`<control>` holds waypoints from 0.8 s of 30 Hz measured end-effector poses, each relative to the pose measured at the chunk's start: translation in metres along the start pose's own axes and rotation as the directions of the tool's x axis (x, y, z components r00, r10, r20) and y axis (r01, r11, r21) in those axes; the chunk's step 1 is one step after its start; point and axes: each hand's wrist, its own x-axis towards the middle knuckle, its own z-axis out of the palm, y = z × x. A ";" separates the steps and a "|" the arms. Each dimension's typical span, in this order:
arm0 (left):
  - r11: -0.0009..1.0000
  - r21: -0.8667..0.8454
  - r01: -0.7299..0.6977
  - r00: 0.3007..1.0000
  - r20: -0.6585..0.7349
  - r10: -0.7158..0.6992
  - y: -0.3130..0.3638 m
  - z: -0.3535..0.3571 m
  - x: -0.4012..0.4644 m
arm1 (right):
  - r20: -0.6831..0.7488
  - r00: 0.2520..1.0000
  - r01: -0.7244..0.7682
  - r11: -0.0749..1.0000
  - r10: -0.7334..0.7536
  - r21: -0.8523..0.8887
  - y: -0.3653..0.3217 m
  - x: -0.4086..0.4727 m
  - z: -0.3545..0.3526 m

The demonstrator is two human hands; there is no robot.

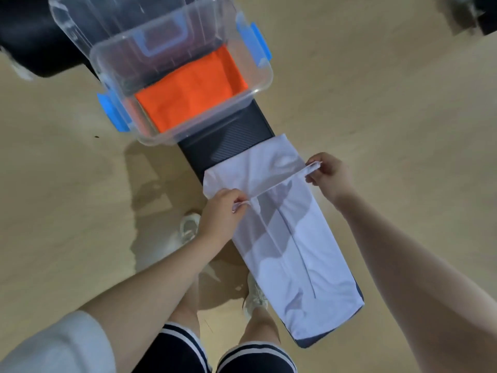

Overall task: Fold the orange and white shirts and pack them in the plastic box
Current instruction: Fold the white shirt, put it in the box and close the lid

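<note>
The white shirt (298, 254) lies folded into a long strip on a narrow black bench (231, 144). My left hand (223, 211) pinches the shirt's left edge. My right hand (328, 173) pinches its right edge, and a fold of cloth is lifted taut between the two hands. The orange shirt (191, 90) lies folded flat inside the clear plastic box (258, 74), which stands at the far end of the bench with blue latches on its sides.
The box's clear lid (88, 25) leans behind the box. A dark seat or cushion (35, 44) sits at the far left. Pale wooden floor (376, 103) surrounds the bench. My legs and white shoes (188, 227) stand left of the bench.
</note>
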 end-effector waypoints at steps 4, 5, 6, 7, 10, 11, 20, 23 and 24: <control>0.987 -0.105 0.124 0.992 -0.024 -0.127 -0.009 0.064 -0.030 | 0.091 0.978 -0.207 0.942 0.189 0.265 0.054 -0.016 0.004; 0.977 -0.137 0.165 0.984 -0.039 -0.171 -0.010 0.079 -0.038 | 0.121 0.963 -0.266 0.913 0.240 0.310 0.067 -0.018 0.005; 0.965 -0.169 0.203 0.975 -0.051 -0.214 -0.010 0.093 -0.046 | 0.133 0.951 -0.308 0.893 0.279 0.327 0.081 -0.018 0.008; 0.953 -0.198 0.228 0.967 -0.072 -0.246 -0.012 0.107 -0.054 | 0.119 0.946 -0.324 0.891 0.301 0.319 0.094 -0.018 0.011; 0.902 -0.300 0.311 0.906 -0.195 -0.377 -0.015 0.144 -0.071 | 0.096 0.954 -0.299 0.906 0.284 0.298 0.124 -0.018 0.021; 0.864 -0.365 0.347 0.862 -0.239 -0.446 -0.015 0.153 -0.072 | 0.109 0.954 -0.298 0.894 0.278 0.333 0.131 -0.019 0.024; 0.317 -0.893 0.321 0.619 -0.055 -0.783 -0.026 0.202 -0.093 | 0.212 0.942 -0.331 0.838 0.262 0.433 0.184 -0.052 0.020; 0.406 -0.816 0.411 0.622 -0.074 -0.780 -0.035 0.210 -0.109 | 0.065 0.979 -0.204 0.956 0.195 0.210 0.193 -0.056 0.026; 0.479 -0.757 0.444 0.629 -0.117 -0.768 -0.036 0.211 -0.111 | 0.036 0.988 -0.154 0.979 0.151 0.131 0.194 -0.058 0.026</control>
